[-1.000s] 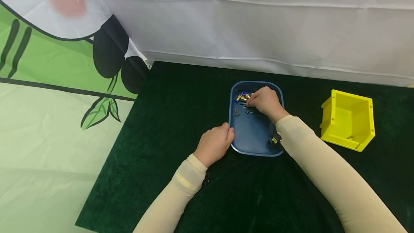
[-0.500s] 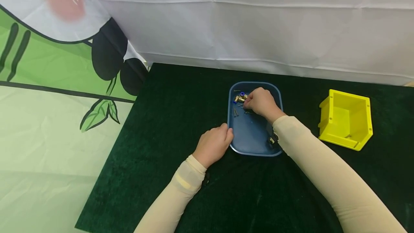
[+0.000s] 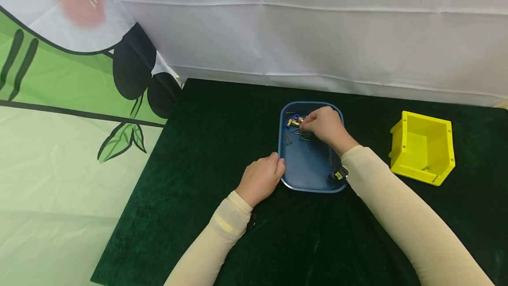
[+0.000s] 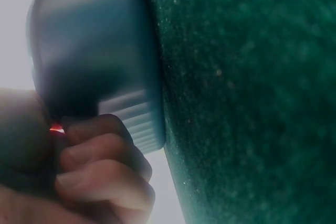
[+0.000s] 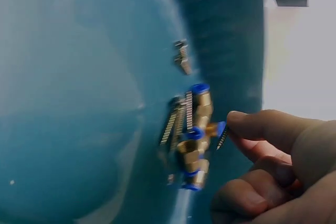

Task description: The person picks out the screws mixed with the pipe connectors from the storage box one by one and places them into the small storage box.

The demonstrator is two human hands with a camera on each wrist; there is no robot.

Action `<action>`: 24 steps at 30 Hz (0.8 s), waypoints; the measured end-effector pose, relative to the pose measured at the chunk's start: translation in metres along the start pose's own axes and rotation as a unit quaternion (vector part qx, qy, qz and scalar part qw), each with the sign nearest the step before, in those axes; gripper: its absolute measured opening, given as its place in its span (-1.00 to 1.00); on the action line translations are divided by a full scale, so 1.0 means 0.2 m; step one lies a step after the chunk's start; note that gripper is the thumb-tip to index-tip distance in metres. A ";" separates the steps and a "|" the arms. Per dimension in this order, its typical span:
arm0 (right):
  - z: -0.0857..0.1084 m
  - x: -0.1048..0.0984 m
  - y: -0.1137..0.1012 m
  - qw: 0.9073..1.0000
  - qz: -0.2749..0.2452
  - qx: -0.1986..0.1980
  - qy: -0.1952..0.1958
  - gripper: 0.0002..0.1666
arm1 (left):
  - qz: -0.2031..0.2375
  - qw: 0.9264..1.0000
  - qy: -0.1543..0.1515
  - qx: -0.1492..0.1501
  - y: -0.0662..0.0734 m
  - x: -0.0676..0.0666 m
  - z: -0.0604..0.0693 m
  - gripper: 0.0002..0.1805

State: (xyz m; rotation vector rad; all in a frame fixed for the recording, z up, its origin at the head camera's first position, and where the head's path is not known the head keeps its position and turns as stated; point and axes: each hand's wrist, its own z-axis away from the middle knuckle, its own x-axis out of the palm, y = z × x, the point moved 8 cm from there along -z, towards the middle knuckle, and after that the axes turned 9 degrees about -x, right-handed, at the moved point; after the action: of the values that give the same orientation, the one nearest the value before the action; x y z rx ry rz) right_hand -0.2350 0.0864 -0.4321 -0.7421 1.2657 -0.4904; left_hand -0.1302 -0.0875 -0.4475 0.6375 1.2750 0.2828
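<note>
Just right of centre in the head view, the left hand (image 3: pixel 259 178) clamps the left rim of the blue tray (image 3: pixel 307 162), probably so that it does not slide on the green-covered table (image 3: pixel 190 153). In the tray's upper part, the right hand (image 3: pixel 324 125) pinches a slim screw (image 5: pixel 222 138) between thumb and forefinger, a fingertip hold that likely suits picking near the clustered brass fittings (image 3: pixel 294 122). The yellow bin (image 3: pixel 398 144) sits right of frame.
</note>
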 end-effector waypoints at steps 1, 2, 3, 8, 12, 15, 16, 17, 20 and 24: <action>0.01 -0.01 -0.01 1.000 -0.006 0.001 0.002 -0.82 | 0.000 1.000 -0.001 -0.001 0.00 0.00 0.00 -0.63; 0.01 -0.02 -0.02 1.000 -0.012 0.001 0.004 -0.81 | -0.001 1.000 -0.001 -0.001 0.00 0.00 0.00 -0.63; 0.02 -0.03 -0.03 1.000 -0.018 0.002 0.006 -0.80 | -0.001 1.000 -0.002 -0.001 0.00 0.00 0.00 -0.63; 0.07 -0.07 -0.09 0.999 -0.045 0.007 0.016 -0.77 | -0.001 1.000 -0.004 0.000 -0.01 0.00 0.00 -0.63; 0.12 -0.12 -0.12 0.998 -0.058 0.010 0.028 -0.75 | -0.003 1.000 -0.002 -0.002 -0.01 0.00 0.00 -0.63; 0.16 -0.15 -0.12 0.997 -0.065 0.017 0.035 -0.73 | -0.002 1.000 -0.001 -0.003 -0.01 -0.01 0.00 -0.64; 0.17 -0.16 -0.12 0.997 -0.065 0.018 0.038 -0.73 | -0.002 1.000 -0.001 -0.003 -0.01 -0.01 0.00 -0.64; 0.18 -0.17 -0.12 0.997 -0.066 0.021 0.040 -0.73 | -0.003 1.000 -0.001 -0.003 -0.01 -0.01 0.00 -0.64; 0.20 -0.18 -0.11 0.996 -0.066 0.023 0.047 -0.70 | -0.004 1.000 0.001 -0.002 -0.01 -0.02 0.00 -0.64; 0.24 -0.21 -0.09 0.996 -0.066 0.017 0.059 -0.70 | -0.003 1.000 0.002 -0.003 -0.01 -0.02 0.00 -0.64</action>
State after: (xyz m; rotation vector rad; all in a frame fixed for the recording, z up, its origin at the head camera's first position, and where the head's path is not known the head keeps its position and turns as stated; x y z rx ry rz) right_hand -0.1986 0.1134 -0.3847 -0.7810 1.3202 -0.6711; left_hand -0.1315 -0.0921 -0.4460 0.6289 1.2800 0.2838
